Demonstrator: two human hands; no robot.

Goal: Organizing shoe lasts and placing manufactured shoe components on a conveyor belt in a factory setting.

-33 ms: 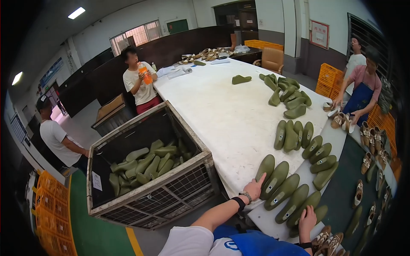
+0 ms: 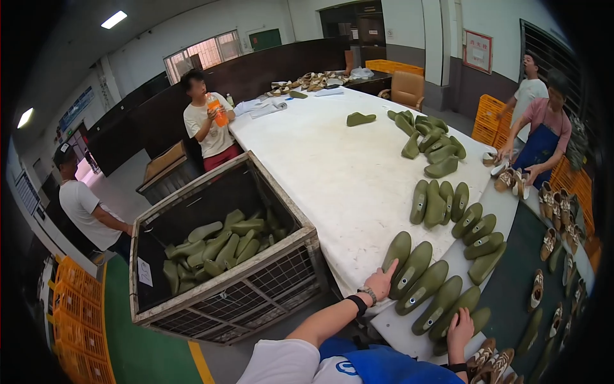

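A row of green shoe lasts lies at the near right corner of the table. My left hand (image 2: 379,285), index finger stretched out, touches the near end of the leftmost shoe last (image 2: 399,248). Farther right in the row, my right hand (image 2: 460,329) rests with its fingers laid over a shoe last (image 2: 454,312), not lifting it. Between my hands lie several more lasts, among them one with a round white mark on its side (image 2: 423,288). A last partly under my right hand is hidden in part.
A framed crate (image 2: 224,281) full of green lasts stands left of the white table (image 2: 307,166). More lasts (image 2: 441,144) are heaped beyond my row. Shoes (image 2: 537,288) fill a dark green surface at right. One person holds an orange bottle (image 2: 216,110); a coworker in a blue apron handles shoes.
My hands and the lasts stay put. At the back right, the person in white has shifted and an arm now shows stretched out. The aproned coworker's hand has moved slightly over the shoes.
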